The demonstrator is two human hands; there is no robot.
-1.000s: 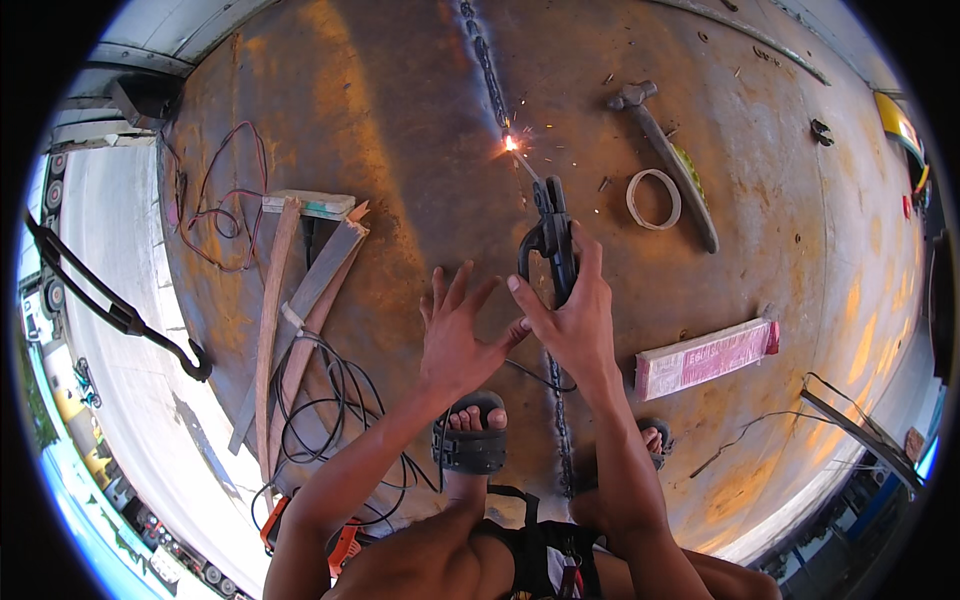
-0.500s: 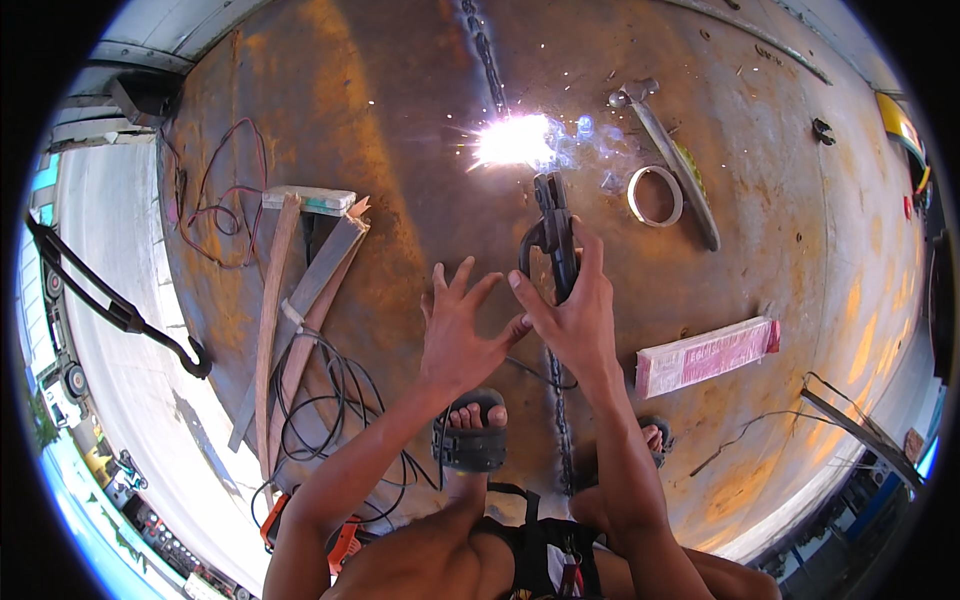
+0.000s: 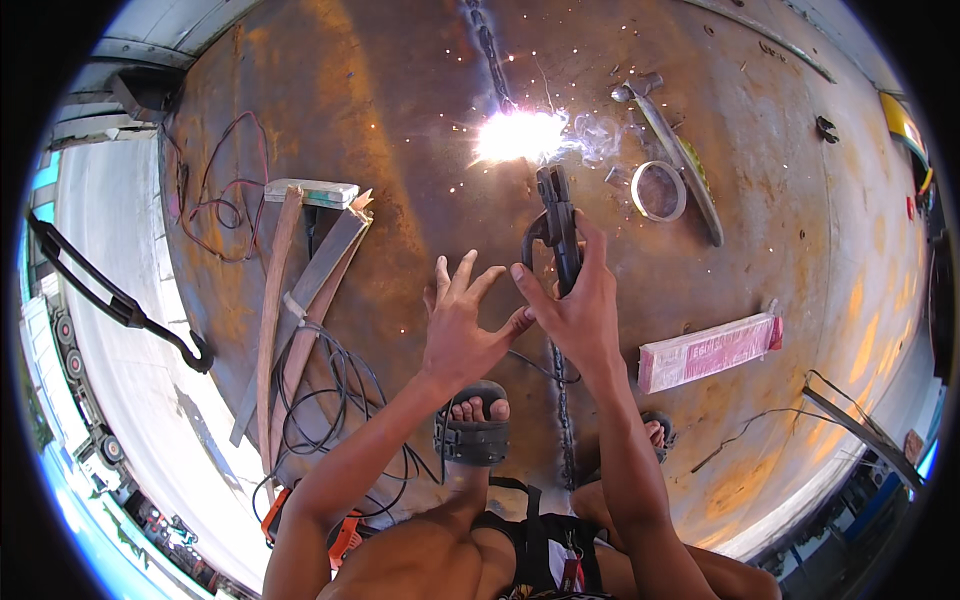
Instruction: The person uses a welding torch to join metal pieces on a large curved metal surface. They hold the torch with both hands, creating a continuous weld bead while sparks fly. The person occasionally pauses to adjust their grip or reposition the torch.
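Note:
My right hand (image 3: 578, 312) grips a black welding electrode holder (image 3: 556, 222) that points away from me over a rusty steel plate (image 3: 400, 130). A bright white arc (image 3: 520, 135) burns at its tip on the weld seam (image 3: 490, 50), with sparks and a wisp of smoke around it. My left hand (image 3: 462, 325) is spread open beside the right one, its fingers touching the right hand near the thumb. The finished seam (image 3: 562, 420) runs back between my sandalled feet (image 3: 472, 430).
A chipping hammer (image 3: 668, 130) and a tape roll (image 3: 660, 190) lie right of the arc. A pink electrode packet (image 3: 710, 350) sits at right. Wooden boards (image 3: 300, 300) and coiled black cables (image 3: 330, 400) lie at left, with a thin wire loop (image 3: 225, 190) beyond.
One second ago only a small spark showed at the rod tip; the arc has since flared into a large white glare. Both hands stay in nearly the same place.

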